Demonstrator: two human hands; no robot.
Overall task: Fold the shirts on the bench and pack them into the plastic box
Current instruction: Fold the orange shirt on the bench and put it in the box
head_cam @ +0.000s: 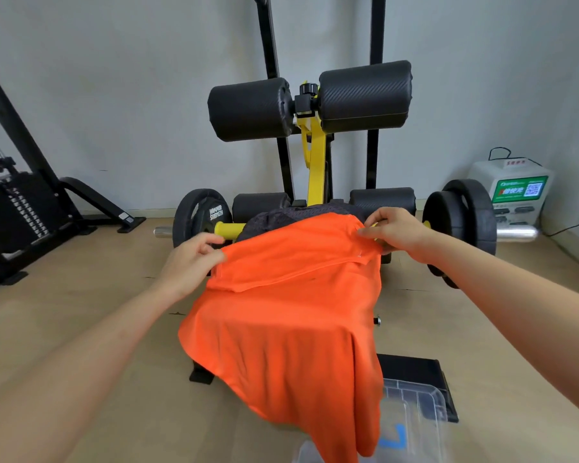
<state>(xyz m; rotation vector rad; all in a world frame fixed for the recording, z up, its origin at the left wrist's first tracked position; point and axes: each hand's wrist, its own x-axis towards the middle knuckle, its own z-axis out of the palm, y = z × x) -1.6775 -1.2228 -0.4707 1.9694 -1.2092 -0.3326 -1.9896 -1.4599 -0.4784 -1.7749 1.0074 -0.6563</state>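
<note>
An orange shirt point(291, 315) lies spread over the bench, hiding its top and hanging down toward me. Its far edge is folded over into a narrow band. My left hand point(191, 259) pinches the left end of that band. My right hand point(395, 230) pinches the right end. Behind the orange shirt lies a dark mesh shirt point(281, 217), mostly covered. The clear plastic box point(411, 426) stands on the floor at the lower right, partly under the hanging orange cloth.
Black roller pads point(365, 95) on a yellow post point(316, 168) rise behind the bench. Weight plates point(462, 215) sit at both sides. A weight-stack machine point(17, 208) is at the left, a white kiosk point(515, 192) at the right. A black base plate point(415, 369) lies beside the box.
</note>
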